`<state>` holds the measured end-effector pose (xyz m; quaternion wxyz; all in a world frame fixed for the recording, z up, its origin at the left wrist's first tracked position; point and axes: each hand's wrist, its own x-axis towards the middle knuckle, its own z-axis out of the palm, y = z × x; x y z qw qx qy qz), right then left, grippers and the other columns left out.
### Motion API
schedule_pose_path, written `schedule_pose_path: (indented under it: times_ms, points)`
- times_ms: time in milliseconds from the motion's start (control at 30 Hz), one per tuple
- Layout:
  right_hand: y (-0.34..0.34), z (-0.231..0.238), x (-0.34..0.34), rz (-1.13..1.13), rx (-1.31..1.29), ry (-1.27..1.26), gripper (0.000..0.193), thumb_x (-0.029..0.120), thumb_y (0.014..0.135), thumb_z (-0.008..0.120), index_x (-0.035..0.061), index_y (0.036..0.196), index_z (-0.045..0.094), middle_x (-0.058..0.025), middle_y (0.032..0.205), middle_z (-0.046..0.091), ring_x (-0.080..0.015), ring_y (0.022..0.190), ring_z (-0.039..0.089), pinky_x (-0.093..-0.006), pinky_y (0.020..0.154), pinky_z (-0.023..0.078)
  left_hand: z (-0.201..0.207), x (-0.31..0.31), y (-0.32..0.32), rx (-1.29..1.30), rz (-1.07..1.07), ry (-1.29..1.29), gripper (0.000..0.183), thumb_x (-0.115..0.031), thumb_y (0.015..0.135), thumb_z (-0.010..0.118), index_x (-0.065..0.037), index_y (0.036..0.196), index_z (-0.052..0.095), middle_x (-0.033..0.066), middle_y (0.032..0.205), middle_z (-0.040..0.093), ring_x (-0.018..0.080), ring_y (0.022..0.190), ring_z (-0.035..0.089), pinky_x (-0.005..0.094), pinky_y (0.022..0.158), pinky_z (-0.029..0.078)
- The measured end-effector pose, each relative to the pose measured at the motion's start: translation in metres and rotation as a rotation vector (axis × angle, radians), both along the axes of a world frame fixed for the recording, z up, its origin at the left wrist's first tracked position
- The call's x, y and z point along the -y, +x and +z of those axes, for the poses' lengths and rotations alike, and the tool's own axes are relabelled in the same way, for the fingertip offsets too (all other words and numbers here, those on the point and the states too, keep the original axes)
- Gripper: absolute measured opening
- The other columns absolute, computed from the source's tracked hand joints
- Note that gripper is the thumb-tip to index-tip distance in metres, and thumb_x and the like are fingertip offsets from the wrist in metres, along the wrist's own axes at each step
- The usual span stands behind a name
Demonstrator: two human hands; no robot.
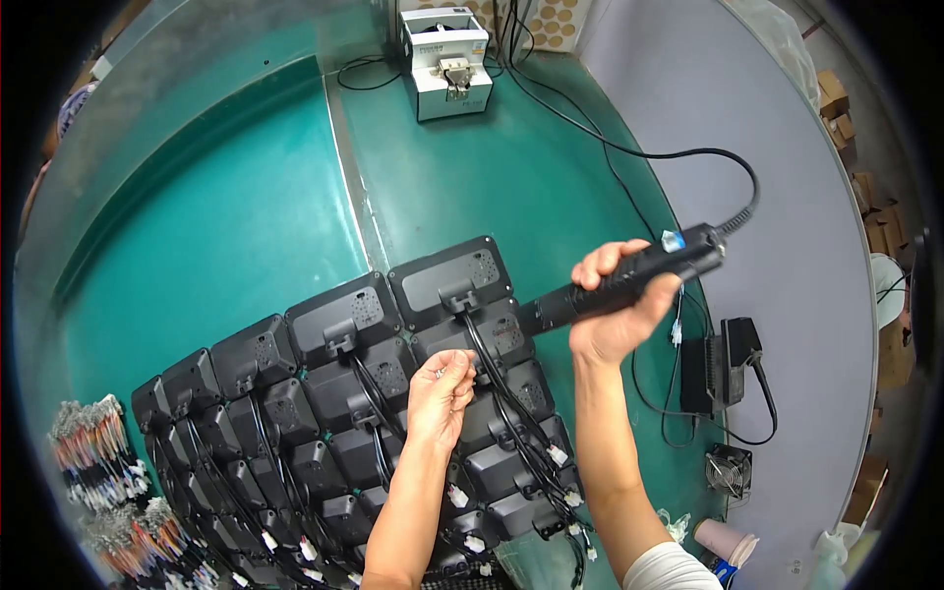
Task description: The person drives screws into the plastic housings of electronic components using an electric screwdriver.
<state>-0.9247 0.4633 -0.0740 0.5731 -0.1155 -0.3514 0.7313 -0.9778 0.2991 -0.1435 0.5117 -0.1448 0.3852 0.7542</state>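
Observation:
My right hand (619, 315) is wrapped round a thick black electric screwdriver (694, 254), tilted with its front end down to the left over the panels. A cable (755, 187) leaves its rear end. My left hand (438, 398) is closed, thumb against fingers, above the dark housings; a tiny shiny bit shows at its fingertips, too small to name. Beneath both hands lie several rows of black plastic housings (442, 285), backs up, each with a raised cable outlet. Bundles of black cables (492, 379) run from them toward me, ending in white connectors (558, 454).
A white and teal box-shaped machine (452, 103) with a metal front piece stands at the back of the green table (236, 197). Bunched wire harnesses (93, 438) lie at left. At right are a black power adapter (739, 359), a small fan (728, 470) and a pink cup (723, 539).

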Motion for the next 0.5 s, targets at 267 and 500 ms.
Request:
schedule_pose_path:
  times_ms: [267, 500]
  points:
    - [0.024, 0.026, 0.037, 0.034, 0.034, 0.042, 0.058, 0.062, 0.076, 0.045, 0.006, 0.093, 0.048, -0.0041, 0.07, 0.045, -0.0141, 0.055, 0.043, -0.0276, 0.052, 0.039, 0.022, 0.005, 0.015, -0.006, -0.101, 0.12, 0.024, -0.023, 0.078, 0.062, 0.0, 0.078, 0.056, 0.0042, 0.062, 0.051, 0.0049, 0.046, 0.037, 0.0149, 0.037, 0.025]
    - [0.038, 0.025, 0.038, 0.028, 0.0, -0.071, 0.055, 0.06, 0.076, 0.048, 0.0069, 0.092, 0.046, -0.005, 0.071, 0.049, -0.0156, 0.057, 0.048, -0.029, 0.054, 0.041, 0.022, 0.01, 0.011, -0.006, -0.343, 0.105, 0.034, -0.032, 0.08, 0.059, 0.0, 0.069, 0.053, 0.0025, 0.054, 0.048, 0.004, 0.041, 0.036, 0.0149, 0.037, 0.027]
